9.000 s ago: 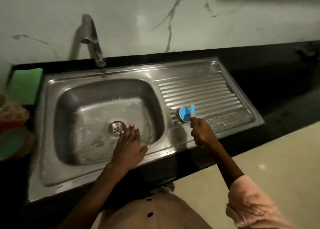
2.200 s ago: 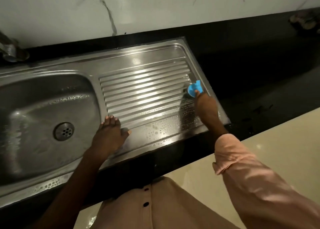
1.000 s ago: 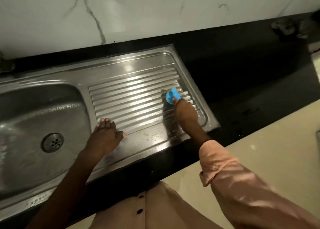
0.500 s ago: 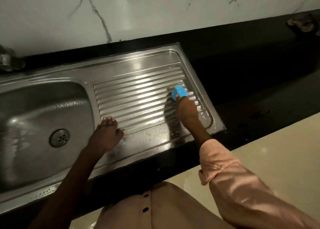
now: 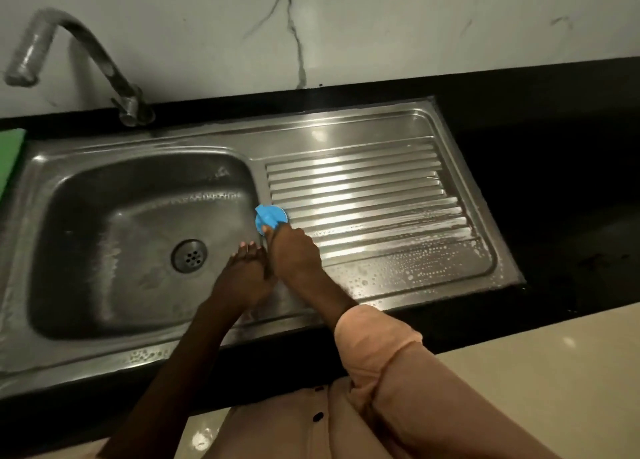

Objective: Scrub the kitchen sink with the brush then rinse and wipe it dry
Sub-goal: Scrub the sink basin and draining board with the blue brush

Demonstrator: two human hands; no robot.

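- Change: half a second ago the right hand [image 5: 292,250] worked the blue brush [image 5: 270,217] near the far right end of the ribbed draining board [image 5: 363,195]. Now the brush sits at the board's left edge, on the ridge where the board meets the basin [image 5: 121,236].
- The left hand [image 5: 247,271], which was resting flat on the sink's front rim beside the basin, now lies just beside the right hand, touching it at the side, fingers straight and pointing into the basin, holding nothing.
- The right hand grips the brush with fingers curled over its top; the bristles are hidden beneath it.
- Judgement: the draining board looks covered, and scrubbing appears to be passing toward the basin edge. The task is in its first stage; rinsing and wiping dry are not yet begun.
- How the sink looks: stainless steel, set into a black surface [image 5: 554,181] below a white marbled wall [image 5: 346,25].
- Soap bubbles dot the front right corner of the draining board, and a pale soapy film streaks its lower ridges.
- A few bubbles cling to the front rim at the left [image 5: 145,354].
- The basin floor shows dull smeared patches around the round drain [image 5: 189,256]. No water stands in it.
- The curved metal tap [image 5: 86,53] rises behind the basin; no water runs from it.
- A green item [image 5: 10,157] shows at the left edge, too cropped to identify.
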